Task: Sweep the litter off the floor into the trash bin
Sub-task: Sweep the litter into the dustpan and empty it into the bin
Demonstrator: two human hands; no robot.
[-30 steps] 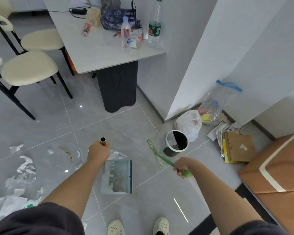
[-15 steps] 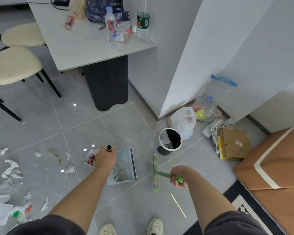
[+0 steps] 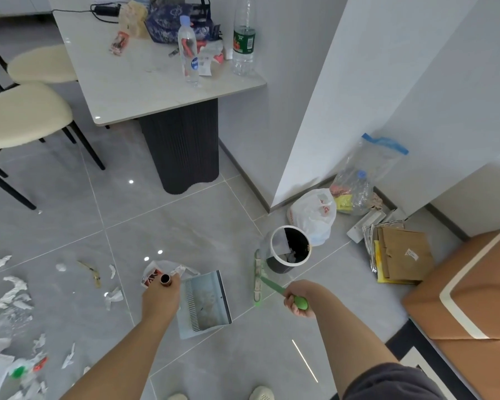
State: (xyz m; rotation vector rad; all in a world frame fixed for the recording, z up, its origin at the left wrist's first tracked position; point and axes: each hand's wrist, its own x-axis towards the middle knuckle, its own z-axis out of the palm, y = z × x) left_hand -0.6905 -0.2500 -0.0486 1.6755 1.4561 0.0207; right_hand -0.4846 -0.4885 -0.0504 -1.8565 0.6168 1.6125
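My left hand (image 3: 160, 298) grips the upright handle of a pale blue dustpan (image 3: 205, 304) that rests on the grey floor. My right hand (image 3: 296, 301) is shut on the green handle of a small broom (image 3: 257, 280), whose head lies on the floor just left of the trash bin. The round bin (image 3: 289, 249), white-rimmed and black inside, stands right of the dustpan with some rubbish in it. Torn paper and wrapper litter (image 3: 15, 295) is scattered over the floor to the left; a crumpled wrapper (image 3: 153, 274) lies just behind the dustpan.
A table (image 3: 145, 82) with bottles and a bag stands ahead on a dark pedestal (image 3: 182, 151), with two cream stools (image 3: 20, 116) to its left. Plastic bags (image 3: 315, 215), cardboard (image 3: 401, 255) and a brown box (image 3: 474, 298) crowd the right side near the wall corner.
The broom head has swung from beside the bin's left rim down flat next to the dustpan. The dustpan and both hands shifted slightly right, nearer the bin; the camera view moved too.
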